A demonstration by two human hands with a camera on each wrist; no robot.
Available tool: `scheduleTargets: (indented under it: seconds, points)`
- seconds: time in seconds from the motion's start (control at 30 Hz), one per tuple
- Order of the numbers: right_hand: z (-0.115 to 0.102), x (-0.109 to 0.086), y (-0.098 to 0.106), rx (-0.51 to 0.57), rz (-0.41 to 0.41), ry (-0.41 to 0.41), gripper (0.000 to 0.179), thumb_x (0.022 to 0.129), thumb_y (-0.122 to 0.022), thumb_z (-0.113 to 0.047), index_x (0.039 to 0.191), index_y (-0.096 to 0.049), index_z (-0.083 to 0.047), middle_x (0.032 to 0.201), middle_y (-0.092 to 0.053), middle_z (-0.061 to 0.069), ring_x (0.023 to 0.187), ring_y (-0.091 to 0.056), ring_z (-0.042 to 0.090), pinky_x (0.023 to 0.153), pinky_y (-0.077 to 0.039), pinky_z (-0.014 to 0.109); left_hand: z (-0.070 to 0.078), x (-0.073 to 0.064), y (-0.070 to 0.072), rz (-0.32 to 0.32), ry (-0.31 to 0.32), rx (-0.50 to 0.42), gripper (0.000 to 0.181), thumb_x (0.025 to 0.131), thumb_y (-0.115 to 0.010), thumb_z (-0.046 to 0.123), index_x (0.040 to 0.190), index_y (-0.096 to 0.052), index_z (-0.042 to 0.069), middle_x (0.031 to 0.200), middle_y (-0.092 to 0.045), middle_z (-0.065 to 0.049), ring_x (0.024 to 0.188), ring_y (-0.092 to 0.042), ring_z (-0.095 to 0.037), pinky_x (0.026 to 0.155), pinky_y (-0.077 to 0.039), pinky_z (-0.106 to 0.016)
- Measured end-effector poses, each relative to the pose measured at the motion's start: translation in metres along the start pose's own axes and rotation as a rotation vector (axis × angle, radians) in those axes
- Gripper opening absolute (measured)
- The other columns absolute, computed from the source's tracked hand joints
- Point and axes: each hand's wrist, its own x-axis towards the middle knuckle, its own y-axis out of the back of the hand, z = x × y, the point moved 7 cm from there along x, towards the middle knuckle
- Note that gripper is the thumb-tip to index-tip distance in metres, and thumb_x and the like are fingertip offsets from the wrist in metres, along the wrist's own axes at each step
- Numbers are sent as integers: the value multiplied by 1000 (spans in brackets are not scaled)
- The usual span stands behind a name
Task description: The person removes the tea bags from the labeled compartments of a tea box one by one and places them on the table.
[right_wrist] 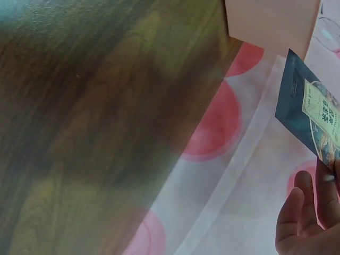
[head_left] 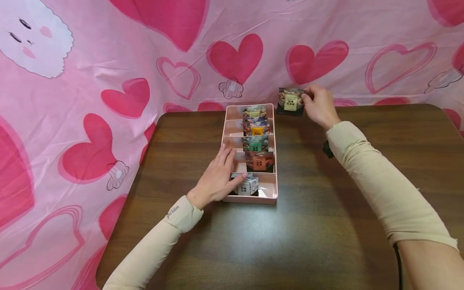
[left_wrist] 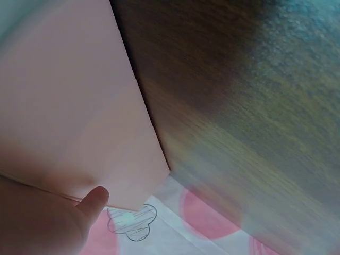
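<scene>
A long pink divided box (head_left: 253, 199) stands on the table, one small food sachet showing in each compartment. My left hand (head_left: 216, 176) rests on its left side with fingers extended along the rim, the thumb lying over the white-grey sachet (head_left: 248, 187) in the nearest compartment. To the right of the box's far end, my right hand (head_left: 320, 105) pinches a dark sachet (head_left: 289, 101) with a pale yellow label by its right edge, held up above the table. The right wrist view shows this sachet (right_wrist: 297, 101) tilted, with the box's end (right_wrist: 273, 24) beyond it.
Inside the box, a red sachet (head_left: 259, 162), a green one (head_left: 255, 143), a yellow-labelled one (head_left: 256, 127) and a pale yellow-labelled one (head_left: 254, 112) line up toward the back. A pink heart-patterned cloth (head_left: 268, 24) hangs behind the brown wooden table (head_left: 311, 241).
</scene>
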Motion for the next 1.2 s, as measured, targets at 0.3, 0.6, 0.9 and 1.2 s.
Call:
scheduleTargets:
  seconds: [0.3, 0.6, 0.9, 1.2]
  points:
    - [15, -4, -7, -16, -47, -21, 28, 99, -46, -16, 108, -62, 4, 97, -66, 23, 80, -55, 23, 68, -39, 25, -1, 0, -2, -2, 7, 4, 90, 94, -26, 70, 152, -22, 3, 159, -23, -16, 152, -1, -26, 120, -20, -44]
    - [21, -9, -18, -27, -95, -30, 26, 98, -47, -13, 103, -64, 5, 97, -67, 26, 83, -58, 28, 69, -40, 29, -1, 0, -1, -5, 8, 0, 89, 94, -27, 70, 152, -22, 3, 159, -23, -16, 152, -2, -27, 120, -20, -45]
    - [37, -18, -36, -59, -239, -117, 24, 98, -49, -17, 102, -63, 3, 94, -64, 23, 80, -53, 28, 68, -40, 35, -1, -1, -1, -12, 18, -8, 89, 94, -27, 69, 153, -22, 3, 160, -22, -15, 152, 0, -26, 120, -20, -45]
    - [45, -20, -50, -77, -331, -187, 30, 97, -50, -17, 109, -63, 6, 107, -64, 27, 97, -56, 36, 87, -45, 48, 0, -1, 0, -1, 15, -20, 88, 94, -29, 68, 152, -24, 3, 159, -24, -15, 152, -1, -25, 120, -20, -45]
